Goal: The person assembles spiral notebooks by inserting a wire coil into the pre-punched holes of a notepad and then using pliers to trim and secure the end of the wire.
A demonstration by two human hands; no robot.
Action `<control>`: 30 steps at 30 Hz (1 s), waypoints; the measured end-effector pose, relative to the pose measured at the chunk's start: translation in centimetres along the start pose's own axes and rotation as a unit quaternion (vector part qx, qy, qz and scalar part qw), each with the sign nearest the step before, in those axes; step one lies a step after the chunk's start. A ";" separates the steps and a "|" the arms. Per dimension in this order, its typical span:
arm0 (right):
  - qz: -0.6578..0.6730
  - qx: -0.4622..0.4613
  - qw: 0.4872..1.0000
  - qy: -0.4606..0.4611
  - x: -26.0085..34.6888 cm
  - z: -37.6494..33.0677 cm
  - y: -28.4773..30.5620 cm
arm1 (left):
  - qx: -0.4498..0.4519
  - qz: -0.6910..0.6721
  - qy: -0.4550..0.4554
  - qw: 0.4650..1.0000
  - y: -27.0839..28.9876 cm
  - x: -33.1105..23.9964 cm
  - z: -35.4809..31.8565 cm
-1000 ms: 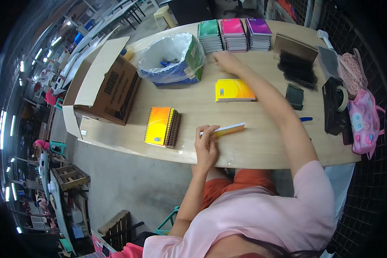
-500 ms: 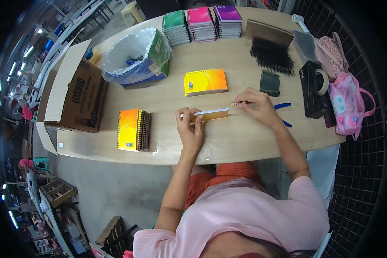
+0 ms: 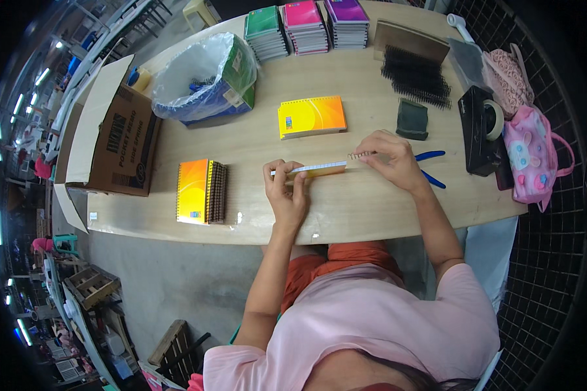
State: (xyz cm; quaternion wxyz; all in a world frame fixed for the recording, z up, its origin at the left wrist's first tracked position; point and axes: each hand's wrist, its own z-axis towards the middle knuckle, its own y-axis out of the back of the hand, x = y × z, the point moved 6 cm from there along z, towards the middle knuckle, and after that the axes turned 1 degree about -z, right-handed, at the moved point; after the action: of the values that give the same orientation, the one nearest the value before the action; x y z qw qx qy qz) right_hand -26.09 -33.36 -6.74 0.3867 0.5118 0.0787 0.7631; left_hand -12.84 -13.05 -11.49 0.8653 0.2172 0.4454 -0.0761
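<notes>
My left hand grips a small yellow-orange memo pad on edge, its white punched edge turned upward. Pinched in the fingers of my right hand is a thin dark wire spiral, its free end close to the pad's right end; whether they touch I cannot tell. Blue-handled pliers lie beside my right hand, partly hidden by it. Farther off rests a stack of yellow-orange pads with no spiral visible. To the left stand spiral-bound yellow-orange notebooks in a stack.
Black spirals lie piled by a brown board. Nearby are a dark green block, a black tape dispenser and a pink pouch. A plastic-lined box, a cardboard carton and green, pink and purple notebooks surround the work area.
The view has shifted slightly. The memo pad's white edge shows a little more, and the spiral stays close to the pad's right end. Both hands keep their holds.
</notes>
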 end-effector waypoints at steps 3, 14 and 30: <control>0.003 0.007 1.000 0.000 0.3 0.1 -0.2 | -0.002 -0.004 0.000 1.000 0.0 0.2 -0.2; 0.015 0.091 0.995 -0.044 1.8 0.2 -1.4 | -0.008 0.012 -0.024 1.000 0.2 0.1 -0.3; -0.205 0.106 0.972 0.034 3.0 0.4 -3.3 | -0.003 0.009 -0.025 1.000 0.1 -0.2 -0.2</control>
State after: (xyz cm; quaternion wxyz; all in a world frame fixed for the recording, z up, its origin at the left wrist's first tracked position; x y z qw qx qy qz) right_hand -24.59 -29.21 -6.10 0.4759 0.4964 0.2754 0.6718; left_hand -13.05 -12.88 -11.42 0.8774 0.2164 0.4219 -0.0726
